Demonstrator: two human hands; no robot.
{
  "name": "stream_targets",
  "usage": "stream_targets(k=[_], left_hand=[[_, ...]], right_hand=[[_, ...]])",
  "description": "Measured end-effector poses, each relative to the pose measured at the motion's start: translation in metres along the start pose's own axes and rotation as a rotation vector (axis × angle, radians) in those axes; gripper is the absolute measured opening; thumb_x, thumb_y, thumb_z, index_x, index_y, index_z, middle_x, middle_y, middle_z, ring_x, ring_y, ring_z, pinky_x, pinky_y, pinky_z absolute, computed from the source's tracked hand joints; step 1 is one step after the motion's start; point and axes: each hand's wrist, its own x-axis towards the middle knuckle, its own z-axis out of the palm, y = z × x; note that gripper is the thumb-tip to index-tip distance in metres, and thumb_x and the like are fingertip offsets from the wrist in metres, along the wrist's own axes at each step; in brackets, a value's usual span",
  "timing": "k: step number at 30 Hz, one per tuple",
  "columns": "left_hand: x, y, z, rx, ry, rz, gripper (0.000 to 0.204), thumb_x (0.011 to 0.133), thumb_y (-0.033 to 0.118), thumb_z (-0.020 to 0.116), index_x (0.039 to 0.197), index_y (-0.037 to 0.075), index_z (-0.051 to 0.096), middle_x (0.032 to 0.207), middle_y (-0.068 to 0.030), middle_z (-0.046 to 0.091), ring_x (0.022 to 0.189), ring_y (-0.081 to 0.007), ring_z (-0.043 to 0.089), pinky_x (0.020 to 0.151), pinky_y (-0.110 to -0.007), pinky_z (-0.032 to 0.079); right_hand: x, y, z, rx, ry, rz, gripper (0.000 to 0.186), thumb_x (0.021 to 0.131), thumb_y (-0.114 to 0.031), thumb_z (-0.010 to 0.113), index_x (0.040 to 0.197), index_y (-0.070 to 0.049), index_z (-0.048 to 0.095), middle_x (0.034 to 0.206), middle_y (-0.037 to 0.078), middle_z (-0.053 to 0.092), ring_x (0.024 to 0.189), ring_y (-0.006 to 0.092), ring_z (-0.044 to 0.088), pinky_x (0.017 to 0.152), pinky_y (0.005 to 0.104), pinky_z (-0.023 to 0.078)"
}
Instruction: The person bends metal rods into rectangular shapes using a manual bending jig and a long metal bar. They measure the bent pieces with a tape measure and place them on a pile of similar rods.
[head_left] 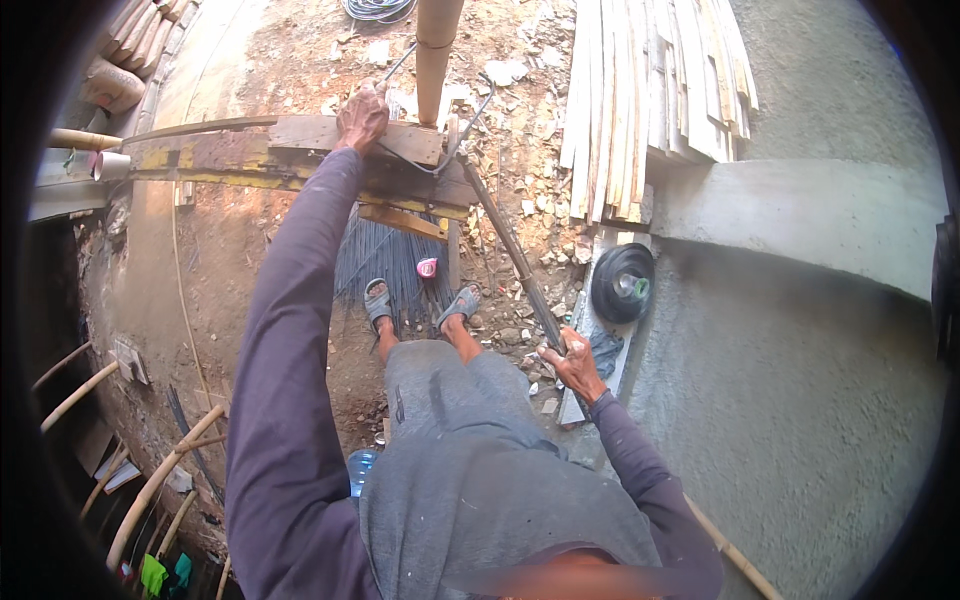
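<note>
- Left hand [363, 118] is curled round a thin metal rod [478, 118] up at the wooden beam [230, 158]. The rod's bent, one leg rising to the right of the fist.
- Right hand [573, 365] is wrapped tight on the lower end of a long dark bar [512, 250], which slants up to the rod's bend by the beam.
- Containers: there's a black round tub [603, 290] near the right hand, sitting beside the grey surface. Something pale green and clear is in the middle, can't tell what.
- Bluish clear plastic bottle [362, 470] down by the left side of the person's clothes, mostly hidden, so no clue what's in it.
- White cylinder [110, 166] at the beam's left end, inside too small to make out.
- Stuffed-looking sacks [112, 85] top left, contents hidden.
</note>
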Motion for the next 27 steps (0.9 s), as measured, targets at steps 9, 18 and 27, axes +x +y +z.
stream_targets(k=[9, 18, 27], left_hand=[[-0.021, 0.001, 0.017, 0.083, 0.155, -0.073, 0.045, 0.104, 0.038, 0.040, 0.119, 0.000, 0.059, 0.102, -0.0257, 0.070, 0.106, -0.0417, 0.064, 0.102, -0.053, 0.041], [-0.026, 0.006, 0.024, 0.268, 0.216, -0.028, 0.043, 0.103, 0.035, 0.040, 0.112, -0.001, 0.062, 0.089, -0.0237, 0.072, 0.095, -0.0369, 0.068, 0.105, -0.046, 0.037], [-0.025, -0.001, 0.029, 0.323, 0.211, 0.013, 0.036, 0.100, 0.027, 0.043, 0.112, 0.002, 0.065, 0.093, -0.0246, 0.071, 0.101, -0.0359, 0.067, 0.102, -0.046, 0.037]], right_hand=[[-0.006, 0.012, -0.009, 0.011, -0.020, 0.090, 0.032, 0.082, -0.017, 0.081, 0.081, 0.001, 0.054, 0.074, 0.010, 0.051, 0.067, 0.0238, 0.050, 0.062, 0.0389, 0.042], [0.005, 0.019, -0.025, -0.042, 0.058, -0.087, 0.041, 0.080, -0.020, 0.084, 0.073, 0.000, 0.049, 0.064, 0.009, 0.043, 0.057, 0.0211, 0.041, 0.054, 0.0397, 0.036], [0.029, 0.037, -0.059, -0.226, -0.077, -0.121, 0.037, 0.080, -0.019, 0.084, 0.083, -0.001, 0.052, 0.073, 0.013, 0.052, 0.064, 0.0291, 0.054, 0.059, 0.0416, 0.044]])
